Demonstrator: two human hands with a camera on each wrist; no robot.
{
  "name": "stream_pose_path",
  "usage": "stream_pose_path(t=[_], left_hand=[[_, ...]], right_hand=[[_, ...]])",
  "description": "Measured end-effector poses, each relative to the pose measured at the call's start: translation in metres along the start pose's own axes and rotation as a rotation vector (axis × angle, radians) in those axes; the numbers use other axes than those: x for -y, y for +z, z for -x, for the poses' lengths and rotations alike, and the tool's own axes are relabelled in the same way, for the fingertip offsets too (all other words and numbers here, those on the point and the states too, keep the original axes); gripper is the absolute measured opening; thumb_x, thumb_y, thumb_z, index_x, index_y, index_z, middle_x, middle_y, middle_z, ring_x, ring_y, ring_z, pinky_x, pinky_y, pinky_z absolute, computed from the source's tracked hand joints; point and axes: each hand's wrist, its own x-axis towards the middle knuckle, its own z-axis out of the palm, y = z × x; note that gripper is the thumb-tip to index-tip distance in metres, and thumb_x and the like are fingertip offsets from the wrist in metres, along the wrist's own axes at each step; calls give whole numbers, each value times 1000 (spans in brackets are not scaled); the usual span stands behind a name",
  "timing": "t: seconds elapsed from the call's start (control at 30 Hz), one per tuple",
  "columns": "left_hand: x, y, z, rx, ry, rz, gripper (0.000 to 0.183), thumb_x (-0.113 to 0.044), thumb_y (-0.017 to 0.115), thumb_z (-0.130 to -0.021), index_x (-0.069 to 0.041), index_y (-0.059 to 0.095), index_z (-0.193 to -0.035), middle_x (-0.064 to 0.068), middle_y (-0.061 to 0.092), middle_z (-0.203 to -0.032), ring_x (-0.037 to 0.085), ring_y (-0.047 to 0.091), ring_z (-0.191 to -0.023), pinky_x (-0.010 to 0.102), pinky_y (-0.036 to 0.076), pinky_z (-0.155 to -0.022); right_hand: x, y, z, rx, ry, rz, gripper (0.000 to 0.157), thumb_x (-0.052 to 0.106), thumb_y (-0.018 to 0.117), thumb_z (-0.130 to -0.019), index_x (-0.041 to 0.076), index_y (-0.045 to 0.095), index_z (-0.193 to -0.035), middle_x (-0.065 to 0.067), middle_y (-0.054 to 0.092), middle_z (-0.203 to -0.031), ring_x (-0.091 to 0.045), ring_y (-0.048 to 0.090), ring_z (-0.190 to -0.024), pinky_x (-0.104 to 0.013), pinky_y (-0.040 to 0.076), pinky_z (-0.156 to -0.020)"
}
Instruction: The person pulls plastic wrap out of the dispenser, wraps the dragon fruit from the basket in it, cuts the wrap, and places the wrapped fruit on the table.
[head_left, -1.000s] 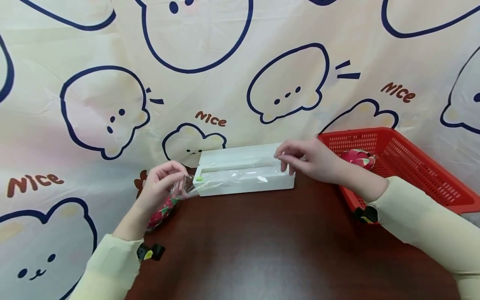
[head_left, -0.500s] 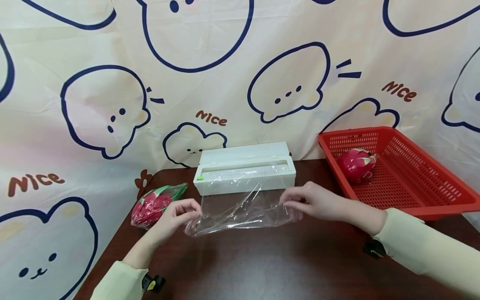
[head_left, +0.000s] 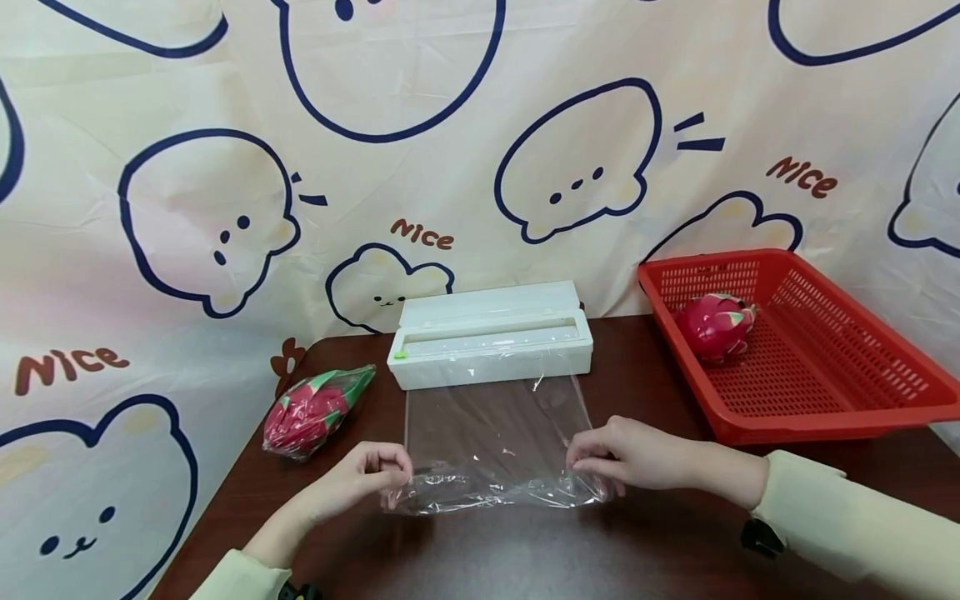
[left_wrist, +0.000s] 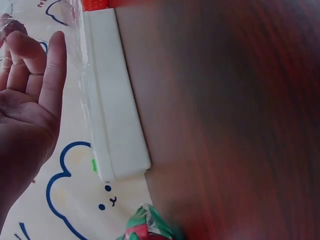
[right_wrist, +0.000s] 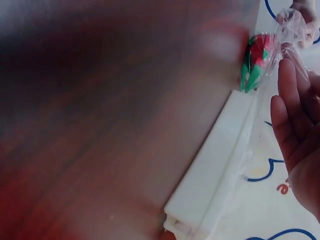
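A clear sheet of plastic wrap stretches from the white wrap dispenser box toward the front of the table. My left hand pinches its near left corner, and my right hand pinches the near right corner. The front edge between them is bunched and creased. The box's lid stands raised at the back, with a small green piece at its left end. Left of the box lies a wrapped dragon fruit under shiny film. In the right wrist view the film gathers at the fingertips.
On the right, a red plastic basket holds a dragon fruit. The dark brown wooden table runs back to a cloth backdrop printed with cartoon bears.
My right hand has come from the box to the film's corner, and my left hand has left the wrapped dragon fruit's side. Together they have drawn the film out toward the front.
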Motion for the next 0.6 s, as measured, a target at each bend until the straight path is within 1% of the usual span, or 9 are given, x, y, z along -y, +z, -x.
stream_pose_path(t=[0.13, 0.23, 0.4, 0.6], left_hand=[[4, 4, 1, -14, -57, -16, 10, 1, 47, -90, 4, 56, -86, 15, 50, -60, 14, 50, -53, 36, 44, -46], [7, 7, 2, -4, -72, -9, 10, 0, 48, -90, 5, 55, -85, 17, 47, -59, 11, 47, -54, 35, 40, -45], [11, 11, 5, 38, -58, 9, 13, 0, 47, -90, 11, 53, -85, 22, 41, -58, 10, 44, -53, 39, 34, -43], [14, 9, 12, 41, -111, -34, 13, -4, 50, -90, 6, 56, -84, 20, 41, -56, 8, 44, -53, 38, 34, -43]], right_hand=[[0, 10, 2, 25, 15, -2, 7, 15, 53, -91, 19, 59, -92, 15, 57, -60, 3, 53, -46, -17, 45, -45], [-2, 17, 4, 27, 1, 48, 7, 18, 53, -91, 20, 59, -91, 17, 56, -60, 7, 50, -46, -14, 44, -46], [-5, 27, 4, 37, -34, 112, 8, 20, 51, -92, 20, 59, -91, 18, 57, -61, 10, 48, -45, -10, 42, -49], [-7, 39, 4, 61, -52, 131, 9, 20, 50, -93, 20, 59, -92, 19, 59, -63, 11, 48, -47, -8, 40, -47]])
